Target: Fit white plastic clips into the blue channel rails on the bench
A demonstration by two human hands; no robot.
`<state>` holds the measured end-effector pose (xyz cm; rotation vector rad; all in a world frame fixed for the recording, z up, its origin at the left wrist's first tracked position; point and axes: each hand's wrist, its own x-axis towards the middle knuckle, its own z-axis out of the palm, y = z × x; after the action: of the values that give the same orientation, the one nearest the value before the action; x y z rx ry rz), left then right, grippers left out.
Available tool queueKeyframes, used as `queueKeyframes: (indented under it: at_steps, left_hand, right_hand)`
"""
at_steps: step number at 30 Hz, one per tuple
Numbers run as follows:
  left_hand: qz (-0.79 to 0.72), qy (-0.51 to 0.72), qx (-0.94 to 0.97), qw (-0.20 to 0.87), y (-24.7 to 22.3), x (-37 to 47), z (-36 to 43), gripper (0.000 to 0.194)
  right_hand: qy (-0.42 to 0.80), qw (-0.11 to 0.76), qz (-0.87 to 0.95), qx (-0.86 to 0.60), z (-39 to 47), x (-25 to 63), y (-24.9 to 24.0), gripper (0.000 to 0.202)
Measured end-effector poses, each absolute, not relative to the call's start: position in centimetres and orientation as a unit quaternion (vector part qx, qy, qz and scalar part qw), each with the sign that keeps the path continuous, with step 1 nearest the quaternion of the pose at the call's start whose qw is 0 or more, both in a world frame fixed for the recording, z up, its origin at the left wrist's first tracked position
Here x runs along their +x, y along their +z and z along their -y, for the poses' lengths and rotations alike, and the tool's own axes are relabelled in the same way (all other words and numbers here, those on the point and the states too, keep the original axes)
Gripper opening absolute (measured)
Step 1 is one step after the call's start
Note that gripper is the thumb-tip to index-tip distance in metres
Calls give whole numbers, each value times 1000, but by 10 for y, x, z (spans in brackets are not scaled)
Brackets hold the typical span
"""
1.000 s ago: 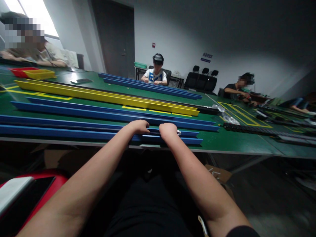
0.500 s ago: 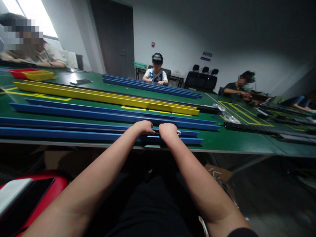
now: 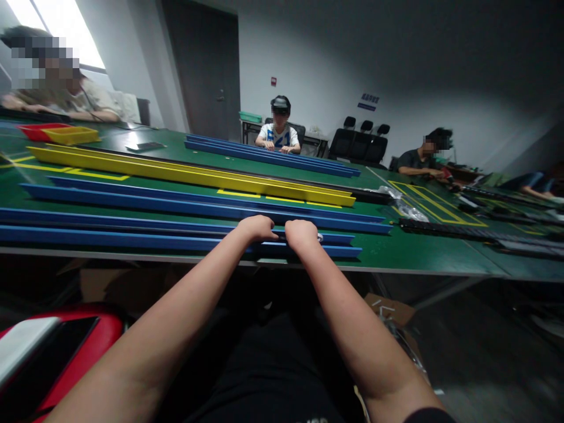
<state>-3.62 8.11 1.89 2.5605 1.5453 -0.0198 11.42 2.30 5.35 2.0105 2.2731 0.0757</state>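
Observation:
My left hand (image 3: 259,228) and my right hand (image 3: 301,232) are close together over the nearest blue channel (image 3: 132,235), which lies along the table's front edge. Both hands are closed, with fingers curled down and mostly hidden. A thin dark strip (image 3: 185,229) runs inside this channel and passes under my hands; whether my fingers grip it I cannot tell. Beside my right hand shows a small white piece (image 3: 320,237). A second blue channel (image 3: 132,198) lies just beyond, and a long yellow channel (image 3: 198,177) behind that.
More blue channels (image 3: 264,157) lie farther back, before a seated co-worker (image 3: 278,136). Red (image 3: 39,130) and yellow (image 3: 73,136) trays stand at left. Clear plastic wrap (image 3: 408,207) and dark strips (image 3: 458,229) lie at right. Other people sit at left and right.
My hands stay in nearly the same place, with the right shifted very slightly rightward. The channels have not visibly moved. The view has shifted a little.

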Motion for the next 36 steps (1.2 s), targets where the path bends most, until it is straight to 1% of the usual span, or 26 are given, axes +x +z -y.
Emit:
queueKeyframes:
  at_steps: [5,15,23,36]
  left_hand:
    - [-497,-3,865,76,16,-37,-84,46]
    - [-497,-3,865,70,14,-37,-86,53]
    - [-503,-6,861,78,16,-38,-85,55]
    - [-510,-6,856,80,17,-38,-83,55]
  right_hand:
    - [38,44,-755,653,-22,117,51,32]
    - [49,39,-761,645,-23,126,44,30]
    - [42,47,-765,641,-23,129,46,32]
    - [52,31,-769,637,-23,129,45,29]
